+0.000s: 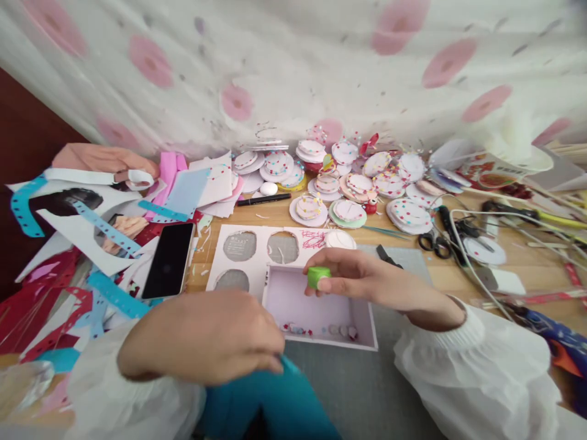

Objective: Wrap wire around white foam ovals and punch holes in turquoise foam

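My right hand [358, 278] hovers over a shallow white box [375, 327], a small bright green roll-shaped piece [317, 277] pinched between thumb and fingers. Small beads and red bits [298, 330] lie along the box's near inner side. My left hand [206, 336] is closed left of the box, slightly blurred. At its fingertips begins a teal sheet [279, 403]; whether it is paper or cloth I cannot tell. Behind the box lies a white board with round cut-outs [261, 230] and red writing. A grey mat [367, 391] is underneath.
Several layered white paper discs with coloured beads [309, 209] crowd the back. Paper scraps [110, 250] and a phone [168, 260] lie left. Black scissors [435, 244], a white cable [477, 269] and a paper bowl [509, 166] stand or lie right. A patterned curtain [293, 61] hangs behind.
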The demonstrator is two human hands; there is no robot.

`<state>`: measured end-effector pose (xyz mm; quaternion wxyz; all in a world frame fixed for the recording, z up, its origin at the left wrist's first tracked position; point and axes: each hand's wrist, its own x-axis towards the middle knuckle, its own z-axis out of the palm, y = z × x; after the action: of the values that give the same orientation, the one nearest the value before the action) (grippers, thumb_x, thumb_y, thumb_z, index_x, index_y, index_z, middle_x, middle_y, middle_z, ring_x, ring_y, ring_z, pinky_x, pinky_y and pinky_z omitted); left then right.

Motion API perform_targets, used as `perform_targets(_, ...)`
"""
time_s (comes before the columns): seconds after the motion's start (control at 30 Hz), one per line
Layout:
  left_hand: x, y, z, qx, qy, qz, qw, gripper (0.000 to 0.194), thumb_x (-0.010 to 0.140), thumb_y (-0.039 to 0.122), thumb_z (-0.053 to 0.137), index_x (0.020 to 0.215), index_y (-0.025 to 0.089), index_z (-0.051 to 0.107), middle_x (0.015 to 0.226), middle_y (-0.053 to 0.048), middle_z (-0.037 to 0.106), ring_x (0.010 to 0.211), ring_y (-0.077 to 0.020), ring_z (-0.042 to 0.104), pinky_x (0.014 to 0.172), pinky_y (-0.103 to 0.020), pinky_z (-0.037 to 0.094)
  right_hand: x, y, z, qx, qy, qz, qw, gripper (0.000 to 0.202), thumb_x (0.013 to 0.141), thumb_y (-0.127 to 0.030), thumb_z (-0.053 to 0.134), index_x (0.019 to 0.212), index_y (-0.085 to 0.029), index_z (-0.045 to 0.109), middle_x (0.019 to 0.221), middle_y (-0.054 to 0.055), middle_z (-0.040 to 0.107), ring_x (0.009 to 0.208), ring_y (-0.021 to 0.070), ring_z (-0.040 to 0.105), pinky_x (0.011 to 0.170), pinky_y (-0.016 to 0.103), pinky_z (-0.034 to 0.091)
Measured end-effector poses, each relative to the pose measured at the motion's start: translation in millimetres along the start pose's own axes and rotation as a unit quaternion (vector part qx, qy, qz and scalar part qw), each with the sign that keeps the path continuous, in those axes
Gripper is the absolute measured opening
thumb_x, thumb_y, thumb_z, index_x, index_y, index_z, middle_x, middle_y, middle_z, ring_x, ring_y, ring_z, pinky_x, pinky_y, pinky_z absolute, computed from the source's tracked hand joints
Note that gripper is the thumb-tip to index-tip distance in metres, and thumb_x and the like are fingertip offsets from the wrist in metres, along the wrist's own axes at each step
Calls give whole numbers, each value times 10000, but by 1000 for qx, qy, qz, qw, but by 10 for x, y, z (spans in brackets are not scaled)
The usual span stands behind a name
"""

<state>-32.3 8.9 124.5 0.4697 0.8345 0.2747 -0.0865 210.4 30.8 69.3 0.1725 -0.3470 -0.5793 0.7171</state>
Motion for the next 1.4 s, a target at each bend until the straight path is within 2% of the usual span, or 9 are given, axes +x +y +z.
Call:
perform_targets(0.1, 140, -168, -85, 86, 27, -52, 995, 310, 920, 307, 441, 670, 202, 592, 637, 2, 586, 621, -153, 542, 589, -255, 335, -35, -22, 11, 12, 0, 14, 1000, 335, 790, -386, 650, 1044, -198, 539, 923, 31, 651, 831, 140, 600, 724, 284, 474)
perform_targets(0.2, 233, -255, -130, 100, 63, -64, 991, 328, 930, 327, 412, 671, 179, 548, 623, 13, 522, 613, -134, 511, 569, -246, 294, -54, -1, 53, -11, 6, 14, 1000, 337, 787, -400, 651, 1045, -211, 542, 926, 25, 637, 802, 139, 590, 675, 267, 467)
perform_targets(0.3, 279, -221, -129, 76, 86, -50, 992, 339, 917, 303, 414, 621, 166, 506, 553, 31, 440, 542, -105, 448, 534, -246, 260, -78, 16, 116, -80, 21, 12, 996, 340, 785, -440, 650, 1033, -221, 570, 937, 23, 629, 779, 142, 581, 668, 269, 470)
perform_targets(0.47, 311, -107, -101, 51, 87, -53, 993, 388, 900, 257, 389, 524, 158, 394, 476, 45, 318, 454, -79, 346, 485, -253, 219, -149, -37, 198, -183, 32, 7, 982, 356, 774, -458, 662, 1045, -232, 615, 877, 11, 634, 772, 150, 569, 697, 278, 473)
perform_targets(0.63, 314, -88, -65, 66, 104, -22, 992, 360, 892, 234, 405, 546, 156, 469, 482, 48, 363, 466, -77, 370, 505, -247, 242, -180, -50, 242, -227, 65, -5, 972, 355, 767, -445, 668, 1055, -241, 630, 884, 15, 648, 783, 159, 569, 699, 282, 467)
perform_targets(0.83, 273, -78, -34, 108, 108, -34, 988, 352, 920, 270, 418, 606, 162, 534, 505, 41, 437, 472, -85, 427, 495, -257, 228, -188, -23, 271, -267, 88, -8, 960, 347, 757, -408, 689, 1070, -265, 644, 869, 11, 658, 772, 159, 562, 676, 266, 449)
perform_targets(0.97, 251, -79, -10, 138, 122, -39, 982, 342, 937, 298, 410, 656, 172, 559, 549, 29, 493, 520, -106, 484, 514, -256, 250, -190, -28, 295, -258, 90, 3, 962, 339, 769, -393, 674, 1083, -272, 637, 872, 5, 655, 785, 158, 575, 683, 265, 455)
perform_targets(1.17, 244, -90, 14, 136, 133, -38, 981, 334, 942, 320, 401, 705, 183, 592, 601, 16, 543, 576, -129, 539, 543, -248, 293, -184, -28, 342, -268, 125, 3, 955, 357, 749, -382, 686, 1075, -249, 632, 863, 17, 657, 777, 167, 570, 697, 290, 455)
perform_targets(1.4, 269, -60, 0, 137, 157, -45, 977, 306, 963, 327, 372, 795, 191, 588, 658, 14, 594, 613, -133, 551, 557, -253, 275, -119, 7, 354, -125, 93, -19, 988, 421, 725, -367, 722, 1108, -231, 611, 883, 7, 632, 779, 138, 548, 701, 259, 462)
